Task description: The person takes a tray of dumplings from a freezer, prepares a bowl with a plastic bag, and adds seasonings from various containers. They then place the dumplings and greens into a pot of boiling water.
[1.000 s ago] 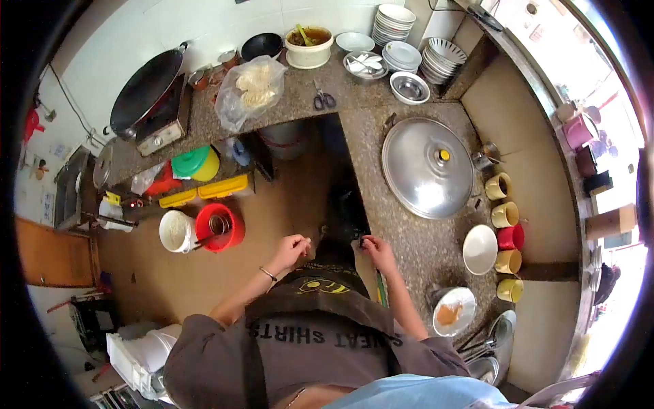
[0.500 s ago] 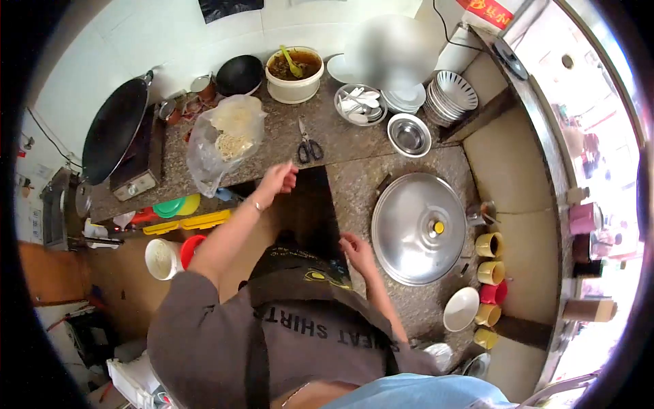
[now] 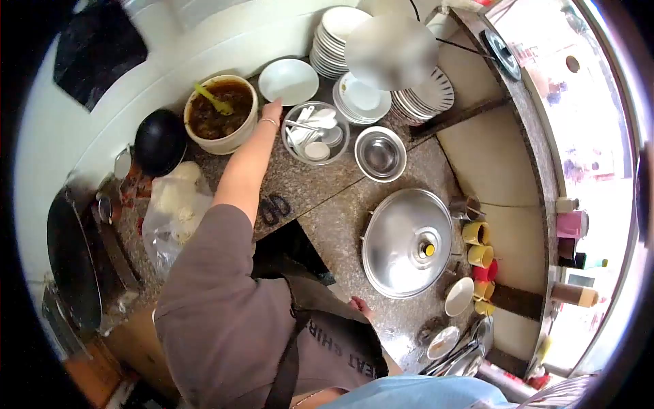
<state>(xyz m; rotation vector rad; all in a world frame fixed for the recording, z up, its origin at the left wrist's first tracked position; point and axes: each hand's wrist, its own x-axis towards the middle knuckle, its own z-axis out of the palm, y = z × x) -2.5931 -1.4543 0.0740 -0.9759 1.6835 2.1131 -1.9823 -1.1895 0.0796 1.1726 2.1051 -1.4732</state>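
Note:
My left hand [image 3: 270,112] reaches to the back of the counter, its closed fingers at the near rim of a white bowl [image 3: 289,80]. Its fingertips are partly hidden. Just right of that hand stands a clear bowl [image 3: 316,154] holding white spoons [image 3: 304,135]. On its left is a white tub [image 3: 221,145] of dark brown sauce [image 3: 221,119] with a green ladle [image 3: 215,99] in it. My right hand [image 3: 362,308] is low by the counter's front edge, partly covered by my apron. Its fingers look bent, but I cannot see whether they hold anything.
Stacked plates [image 3: 332,48] and a steel bowl [image 3: 380,155] stand at the back. A large metal lid [image 3: 402,249] lies on the right. Scissors [image 3: 275,208] and a plastic bag of noodles [image 3: 174,211] lie left. Several cups [image 3: 480,256] line the right wall; a wok [image 3: 73,259] stands far left.
My left hand has gone from above the front of the counter to the white bowl at the back. The right hand has dropped nearer my body, and the view has turned.

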